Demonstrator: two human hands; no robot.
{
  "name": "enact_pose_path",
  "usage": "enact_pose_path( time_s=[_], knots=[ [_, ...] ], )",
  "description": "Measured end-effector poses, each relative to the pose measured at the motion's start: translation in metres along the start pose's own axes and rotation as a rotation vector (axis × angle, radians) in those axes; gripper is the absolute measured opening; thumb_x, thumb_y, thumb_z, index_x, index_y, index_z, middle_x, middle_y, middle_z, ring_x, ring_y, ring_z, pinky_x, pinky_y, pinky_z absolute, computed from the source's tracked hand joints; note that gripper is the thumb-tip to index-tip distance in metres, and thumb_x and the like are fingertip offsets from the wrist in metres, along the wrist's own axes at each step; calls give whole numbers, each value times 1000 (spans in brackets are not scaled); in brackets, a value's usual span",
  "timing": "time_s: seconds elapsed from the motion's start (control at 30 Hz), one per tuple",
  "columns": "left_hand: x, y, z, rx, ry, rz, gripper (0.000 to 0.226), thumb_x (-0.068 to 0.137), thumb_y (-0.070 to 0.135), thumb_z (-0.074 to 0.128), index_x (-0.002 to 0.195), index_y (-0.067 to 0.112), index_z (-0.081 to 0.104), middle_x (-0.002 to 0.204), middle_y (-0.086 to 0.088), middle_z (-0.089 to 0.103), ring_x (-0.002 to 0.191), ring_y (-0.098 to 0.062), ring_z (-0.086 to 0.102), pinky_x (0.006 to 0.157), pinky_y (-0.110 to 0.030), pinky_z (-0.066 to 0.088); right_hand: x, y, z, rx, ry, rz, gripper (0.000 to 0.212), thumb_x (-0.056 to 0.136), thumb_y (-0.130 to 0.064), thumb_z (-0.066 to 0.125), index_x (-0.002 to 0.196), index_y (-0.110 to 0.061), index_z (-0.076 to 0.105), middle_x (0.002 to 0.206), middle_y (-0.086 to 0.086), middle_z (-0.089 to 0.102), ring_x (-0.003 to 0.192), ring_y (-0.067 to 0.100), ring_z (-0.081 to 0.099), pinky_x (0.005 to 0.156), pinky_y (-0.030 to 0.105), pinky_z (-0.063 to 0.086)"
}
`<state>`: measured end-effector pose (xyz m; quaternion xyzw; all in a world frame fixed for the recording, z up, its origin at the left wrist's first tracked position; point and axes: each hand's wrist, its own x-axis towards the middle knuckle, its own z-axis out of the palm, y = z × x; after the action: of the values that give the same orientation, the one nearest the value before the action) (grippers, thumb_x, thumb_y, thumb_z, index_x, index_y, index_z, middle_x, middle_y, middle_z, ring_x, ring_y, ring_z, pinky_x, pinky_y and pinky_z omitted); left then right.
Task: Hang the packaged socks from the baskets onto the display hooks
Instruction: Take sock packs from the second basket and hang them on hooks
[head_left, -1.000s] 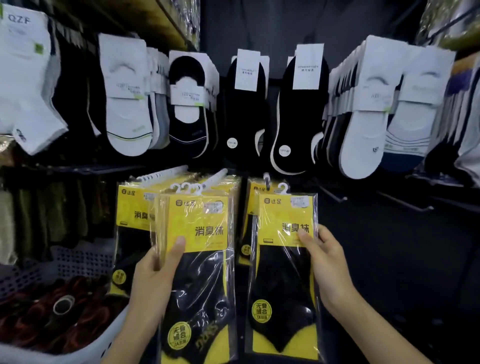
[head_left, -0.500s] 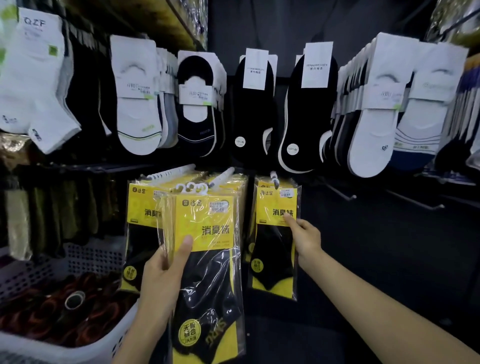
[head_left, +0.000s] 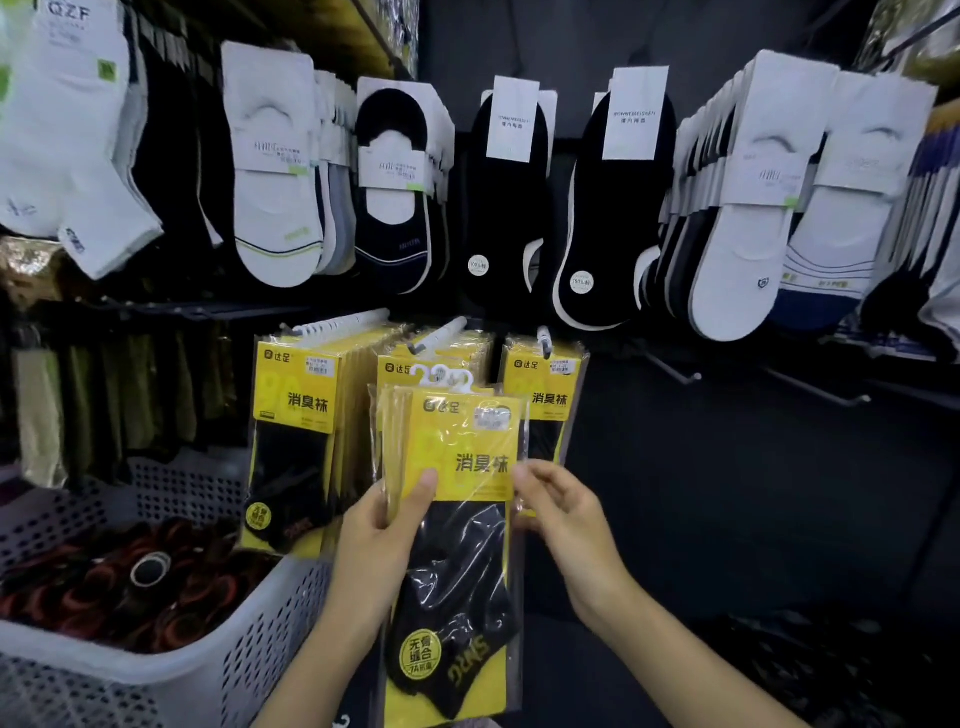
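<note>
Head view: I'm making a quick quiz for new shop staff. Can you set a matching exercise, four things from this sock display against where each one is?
Things
1. held packs
2. white basket
3. bare hook
4. white ankle socks

Places
A. top left of the wall
B. lower left, filled with dark red-and-black items
C. gripped in the left hand, right hand at their edge
D. right of the hanging yellow packs, carrying nothing

Pairs: 1-C, 2-B, 3-D, 4-A

Sock packets (head_left: 457, 525) yellow with black socks; basket (head_left: 244, 654) white, perforated; hanging socks (head_left: 275, 208) white, others (head_left: 509, 208) black.
</note>
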<state>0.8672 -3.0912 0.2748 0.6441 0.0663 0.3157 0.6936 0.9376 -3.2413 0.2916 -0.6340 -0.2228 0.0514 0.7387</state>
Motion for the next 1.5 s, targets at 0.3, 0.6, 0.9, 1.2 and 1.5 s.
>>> enact_pose_path(
  time_s=[0.3,0.6,0.9,1.2,1.5],
  knots=[
    [0,1,1,18,-43,22,46,61,58,67,96,28,66,86,20,73,79,4,69,59,-8,50,-11,-9,-3,72,9,18,20,86,-21,66,101,-8,68,95,7,75,91,21,71,73,21,57],
    [12,1,-25,32,62,86,29,71,61,64,88,39,70,82,-5,59,79,-17,52,68,-27,41,0,-21,-31,117,241,-94,11,91,-18,60,99,-17,67,98,8,74,95,26,70,87,41,55],
    [18,4,-52,26,142,111,36,74,55,66,93,23,69,86,0,64,78,-10,58,69,-16,46,37,-28,-33,-92,247,-90,8,92,-18,60,98,-17,65,89,2,75,87,19,72,87,39,55],
    [15,11,-44,19,99,110,32,71,49,67,95,28,68,91,15,73,84,7,66,77,-19,41,82,0,-36,-90,372,160,22,88,-36,64,93,-14,63,101,8,68,94,21,64,86,37,53],
    [12,3,-28,75,76,119,29,70,46,70,91,27,65,80,22,72,75,10,65,60,-6,46,54,28,-52,-92,477,235,25,92,-24,61,109,-6,61,108,8,64,104,26,61,91,37,52]
  ],
)
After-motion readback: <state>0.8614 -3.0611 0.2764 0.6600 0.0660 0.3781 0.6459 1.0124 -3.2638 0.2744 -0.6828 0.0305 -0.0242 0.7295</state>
